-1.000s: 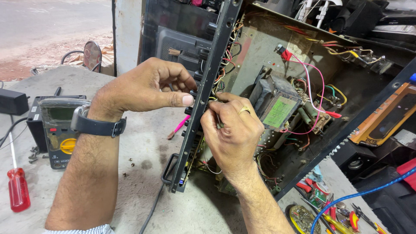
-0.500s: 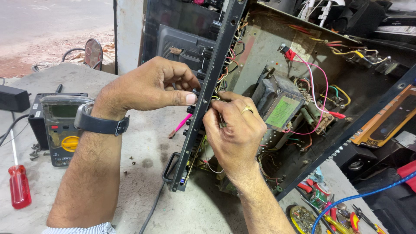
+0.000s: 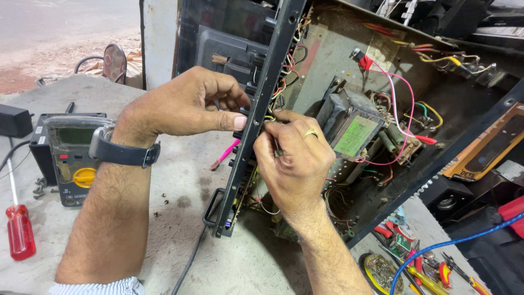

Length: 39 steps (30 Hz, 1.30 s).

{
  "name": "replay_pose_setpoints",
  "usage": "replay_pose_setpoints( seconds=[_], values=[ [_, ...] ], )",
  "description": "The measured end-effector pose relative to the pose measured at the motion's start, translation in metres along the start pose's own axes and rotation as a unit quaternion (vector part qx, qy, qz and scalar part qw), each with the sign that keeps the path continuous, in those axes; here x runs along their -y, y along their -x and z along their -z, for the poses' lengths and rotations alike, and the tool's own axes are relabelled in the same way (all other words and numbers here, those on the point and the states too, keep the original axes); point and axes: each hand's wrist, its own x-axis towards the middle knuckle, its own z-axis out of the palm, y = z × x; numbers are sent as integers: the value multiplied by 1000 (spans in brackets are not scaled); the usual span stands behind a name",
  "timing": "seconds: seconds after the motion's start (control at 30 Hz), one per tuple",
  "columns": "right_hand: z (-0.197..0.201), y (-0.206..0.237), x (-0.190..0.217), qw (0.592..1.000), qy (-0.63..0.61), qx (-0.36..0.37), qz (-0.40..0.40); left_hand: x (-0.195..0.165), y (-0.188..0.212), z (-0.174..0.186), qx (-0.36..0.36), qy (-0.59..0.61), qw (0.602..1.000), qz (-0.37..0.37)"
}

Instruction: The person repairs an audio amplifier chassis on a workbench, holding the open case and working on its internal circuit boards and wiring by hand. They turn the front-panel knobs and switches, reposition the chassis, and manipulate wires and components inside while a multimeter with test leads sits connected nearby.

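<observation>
Head view: left hand pinches the black front panel of the open amplifier box on the bench. Right hand has its fingers closed inside on something tiny; I cannot tell what. A slip could tear thin wires. One meter, one red screwdriver.

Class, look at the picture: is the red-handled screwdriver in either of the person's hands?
No. The red-handled screwdriver lies on the table's left edge, apart from both the left hand and right hand, which work at the open chassis.
</observation>
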Motion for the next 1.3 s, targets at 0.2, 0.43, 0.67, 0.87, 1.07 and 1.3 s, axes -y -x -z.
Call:
replay_pose_setpoints(
  seconds=[0.2, 0.43, 0.67, 0.87, 1.07, 1.3],
  values=[
    [0, 3, -3, 1000, 2, 1, -3, 5, 0, -1, 2, -10, 999, -32],
    [4, 6, -10, 1000, -3, 10, 4, 5, -3, -3, 13, -27, 999, -23],
    [6, 2, -7, 1000, -8, 14, -3, 5, -3, -2, 13, -38, 999, -16],
    [6, 0, -4, 1000, -4, 8, -6, 0, -3, 0, 13, -21, 1000, 1],
    [6, 0, -4, 1000, -6, 2, -7, -2, -2, 1, 11, -17, 1000, 20],
    [6, 0, -3, 1000, -2, -1, -7, -2, -2, 1, 4, -13, 1000, -27]
  ],
)
